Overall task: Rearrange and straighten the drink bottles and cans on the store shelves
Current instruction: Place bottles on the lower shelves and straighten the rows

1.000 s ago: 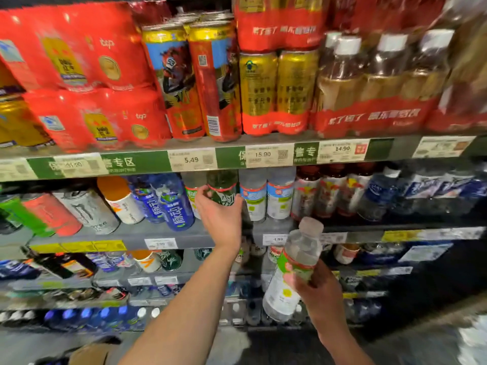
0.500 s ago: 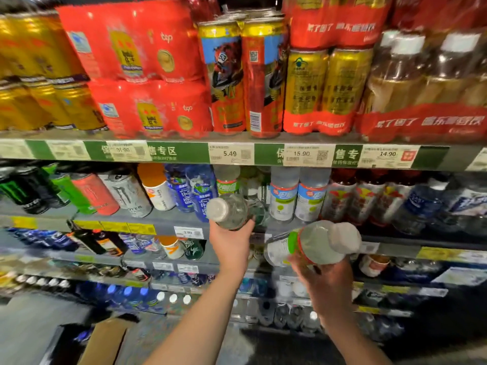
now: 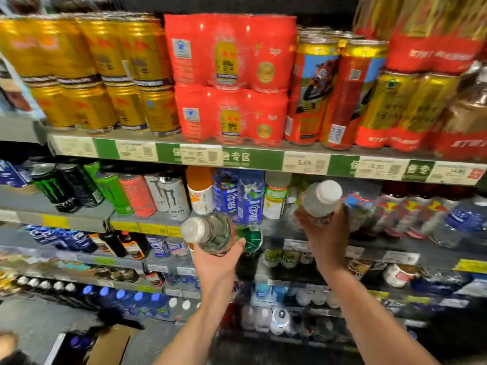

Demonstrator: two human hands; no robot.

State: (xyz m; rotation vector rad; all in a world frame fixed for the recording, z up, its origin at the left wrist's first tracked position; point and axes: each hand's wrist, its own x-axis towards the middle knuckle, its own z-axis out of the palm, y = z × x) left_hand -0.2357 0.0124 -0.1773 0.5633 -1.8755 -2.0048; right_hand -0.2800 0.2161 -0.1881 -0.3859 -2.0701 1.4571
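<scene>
My left hand (image 3: 220,259) grips a clear plastic bottle with a white cap and green label (image 3: 210,234), tilted so its cap points toward me, in front of the second shelf's edge. My right hand (image 3: 328,233) grips a second clear white-capped bottle (image 3: 320,198), also tipped toward me, held at the second shelf (image 3: 87,222) beside a yellow-and-white labelled bottle (image 3: 275,202). Blue-labelled bottles (image 3: 241,198) stand just left of that spot. The view is blurred.
The top shelf holds gold cans (image 3: 105,75), red multipacks (image 3: 232,77) and tall red-blue cans (image 3: 334,93). Energy drink cans (image 3: 110,193) fill the second shelf's left; red-labelled bottles (image 3: 405,214) stand at right. Lower shelves hold more bottles. A cardboard box (image 3: 110,346) lies on the floor.
The view has swung left. My left hand pulled a bottle off the second shelf and drew it back toward me. My right hand raised its bottle up to the shelf.
</scene>
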